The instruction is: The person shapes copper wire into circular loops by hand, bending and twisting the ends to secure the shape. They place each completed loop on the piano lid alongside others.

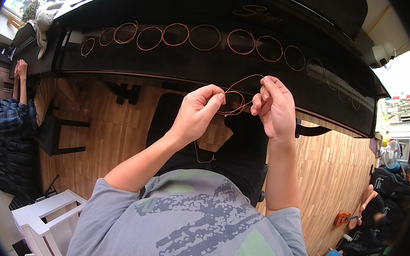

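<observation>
Coils (189, 35) in a row on the piano (137, 66)

The row runs left to right. Before it, another coil (230, 113) is between the left hand (199, 108) and right hand (275, 107). A person (9, 113) is far left; a small guitar (341, 219) is right, a fan (390, 154) beyond it.

1. One word in thin, joined-up script lettering (259, 14), dull gold-brown, stands on the long black glossy panel (177, 4) at the top, right of its middle
2. Small pale marks (379, 182), too small to read, stand on a black case (391, 185) near the right edge
</observation>
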`<state>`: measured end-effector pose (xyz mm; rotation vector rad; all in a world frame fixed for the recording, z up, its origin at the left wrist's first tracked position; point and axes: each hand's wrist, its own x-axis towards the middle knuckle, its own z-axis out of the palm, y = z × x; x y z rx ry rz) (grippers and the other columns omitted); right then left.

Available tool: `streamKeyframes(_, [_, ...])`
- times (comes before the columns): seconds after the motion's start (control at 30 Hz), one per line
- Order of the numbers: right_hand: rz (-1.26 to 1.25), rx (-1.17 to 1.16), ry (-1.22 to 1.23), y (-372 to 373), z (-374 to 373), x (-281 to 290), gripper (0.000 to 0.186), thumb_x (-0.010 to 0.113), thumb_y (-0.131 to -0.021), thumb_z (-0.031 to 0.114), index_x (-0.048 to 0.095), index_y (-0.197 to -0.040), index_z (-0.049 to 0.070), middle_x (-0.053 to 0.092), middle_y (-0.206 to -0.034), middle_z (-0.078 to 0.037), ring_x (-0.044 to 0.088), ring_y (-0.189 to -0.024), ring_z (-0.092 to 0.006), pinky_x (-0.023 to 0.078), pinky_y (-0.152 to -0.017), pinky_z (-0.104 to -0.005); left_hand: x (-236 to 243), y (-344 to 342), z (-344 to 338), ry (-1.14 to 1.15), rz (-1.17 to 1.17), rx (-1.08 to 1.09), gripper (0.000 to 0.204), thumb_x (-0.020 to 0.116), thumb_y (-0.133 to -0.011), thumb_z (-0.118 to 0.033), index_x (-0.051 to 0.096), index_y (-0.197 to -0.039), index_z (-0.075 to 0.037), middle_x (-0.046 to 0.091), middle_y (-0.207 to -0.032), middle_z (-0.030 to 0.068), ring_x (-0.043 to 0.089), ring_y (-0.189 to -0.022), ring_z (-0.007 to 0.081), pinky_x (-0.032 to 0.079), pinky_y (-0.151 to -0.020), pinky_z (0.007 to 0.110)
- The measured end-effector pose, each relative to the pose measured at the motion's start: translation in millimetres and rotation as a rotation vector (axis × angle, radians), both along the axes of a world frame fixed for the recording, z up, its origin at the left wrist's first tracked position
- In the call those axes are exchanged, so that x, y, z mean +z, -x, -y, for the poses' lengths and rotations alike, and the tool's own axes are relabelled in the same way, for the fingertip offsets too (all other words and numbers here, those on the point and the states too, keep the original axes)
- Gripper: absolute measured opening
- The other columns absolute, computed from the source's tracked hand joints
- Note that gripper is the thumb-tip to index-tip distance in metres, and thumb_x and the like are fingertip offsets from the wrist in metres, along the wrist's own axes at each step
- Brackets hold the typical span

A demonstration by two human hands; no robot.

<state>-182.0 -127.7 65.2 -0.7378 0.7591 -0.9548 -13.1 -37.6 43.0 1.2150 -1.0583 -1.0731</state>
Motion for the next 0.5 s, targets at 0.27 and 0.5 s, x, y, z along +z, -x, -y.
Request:
streamKeyframes(0.27, [-0.095,-0.041,0.092,-1,-2,-2,0.012,0.055,-0.096,0.016,0.056,-0.093,0.004,0.053,-0.062,0.001,0.060,-0.054,-0.0106,0.050,-0.046,-0.0232,-2,1,2,-0.043,-0.077,-0.015,0.018,0.051,-0.097,-0.017,0.058,-0.086,-0.004,0.038,-0.057,-0.0104,0.029,-0.048,-0.0017,0.021,-0.042,0.018])
streamKeyframes(0.5, [-0.360,-0.130,0.386,-12,-18,6,0.014,0.054,-0.097,0.015,0.057,-0.095,0.001,0.059,-0.076,-0.002,0.064,-0.069,-0.0089,0.052,-0.059,-0.0204,1,-4,8,-0.165,-0.275,0.014,0.018,0.050,-0.098,-0.018,0.055,-0.084,-0.007,0.032,-0.053,-0.0112,0.023,-0.043,-0.0015,0.016,-0.038,0.018])
